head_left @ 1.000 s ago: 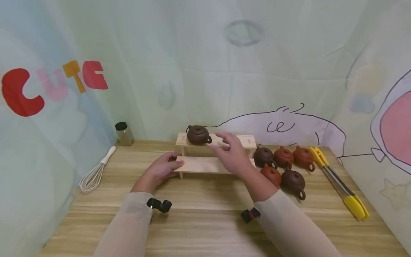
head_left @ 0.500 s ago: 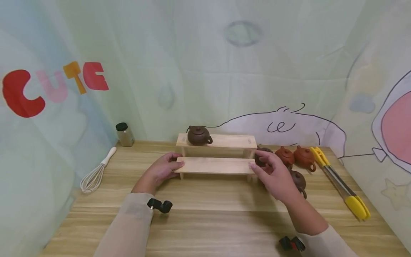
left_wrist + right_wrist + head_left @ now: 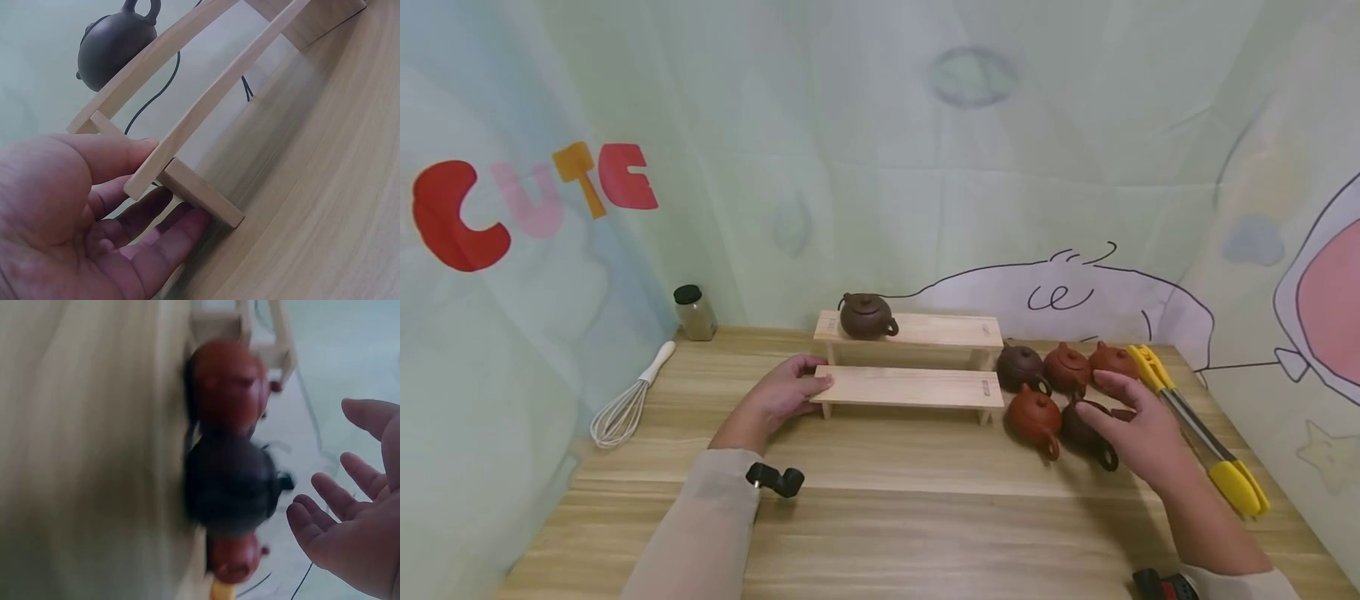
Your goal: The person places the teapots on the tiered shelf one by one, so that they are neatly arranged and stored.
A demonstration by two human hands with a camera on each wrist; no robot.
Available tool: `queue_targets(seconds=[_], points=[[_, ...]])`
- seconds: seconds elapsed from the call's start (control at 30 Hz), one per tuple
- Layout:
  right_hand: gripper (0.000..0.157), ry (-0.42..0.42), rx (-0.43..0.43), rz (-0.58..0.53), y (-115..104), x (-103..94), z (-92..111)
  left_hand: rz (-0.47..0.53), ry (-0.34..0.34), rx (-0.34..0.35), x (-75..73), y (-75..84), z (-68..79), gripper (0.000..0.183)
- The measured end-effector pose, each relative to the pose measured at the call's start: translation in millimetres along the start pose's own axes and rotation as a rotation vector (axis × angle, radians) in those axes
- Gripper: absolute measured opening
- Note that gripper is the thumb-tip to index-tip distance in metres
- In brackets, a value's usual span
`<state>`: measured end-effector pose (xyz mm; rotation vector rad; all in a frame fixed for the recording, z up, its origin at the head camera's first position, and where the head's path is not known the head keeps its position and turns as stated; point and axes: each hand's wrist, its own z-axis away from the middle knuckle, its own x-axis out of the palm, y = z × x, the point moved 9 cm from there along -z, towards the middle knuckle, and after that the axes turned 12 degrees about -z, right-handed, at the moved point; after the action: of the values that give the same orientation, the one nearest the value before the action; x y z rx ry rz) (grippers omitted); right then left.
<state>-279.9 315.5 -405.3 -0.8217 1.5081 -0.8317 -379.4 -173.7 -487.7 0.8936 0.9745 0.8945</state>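
Fingers (image 3: 325, 515) of right hand (image 3: 1138, 429) spread and loosely bent, palm turned toward a dark teapot (image 3: 1086, 429), holding nothing; poised just above and beside that pot, not visibly touching. Wrist view blurred, yet gap between fingertips and pot body readable. Open posture probably shaped to fit the round body.

Left hand (image 3: 778, 393) clamped on left end of the lower shelf (image 3: 910, 386): thumb on top of the board, fingers curled under beside the leg (image 3: 200, 192). Likely a steadying grip, keeping the light wooden stand from sliding.

Stand built in two steps, upper shelf (image 3: 925, 329) behind and higher. One dark brown teapot (image 3: 867, 316) seated at its left end, handle to the right; remaining shelf boards bare.

Five pots grouped on the table (image 3: 880, 517) just right of the stand: dark one (image 3: 1021, 367) and two reddish ones (image 3: 1066, 367) in a back row, a reddish pot (image 3: 1033, 414) and the dark target pot in front. Close-packed, within easy reach of the right hand.

Yellow tongs (image 3: 1198, 433) lying along the right edge; whisk (image 3: 621, 404) and spice jar (image 3: 692, 312) off to the left, well apart from the work.
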Motion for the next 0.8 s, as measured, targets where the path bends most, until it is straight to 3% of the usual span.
queue_targets(seconds=[0.27, 0.47, 0.8], points=[[0.091, -0.153, 0.151, 0.026, 37, 1.2, -4, -0.009, -0.006, -0.008, -0.2, 1.1, 1.1, 0.056], [0.1, -0.213, 0.244, 0.146, 50, 1.1, -6, 0.002, 0.004, -0.001, -1.2, 2.2, 0.6, 0.056], [0.098, -0.266, 0.246, 0.112, 60, 4.7, -6, 0.006, -0.001, 0.006, 0.3, 2.9, 3.0, 0.057]])
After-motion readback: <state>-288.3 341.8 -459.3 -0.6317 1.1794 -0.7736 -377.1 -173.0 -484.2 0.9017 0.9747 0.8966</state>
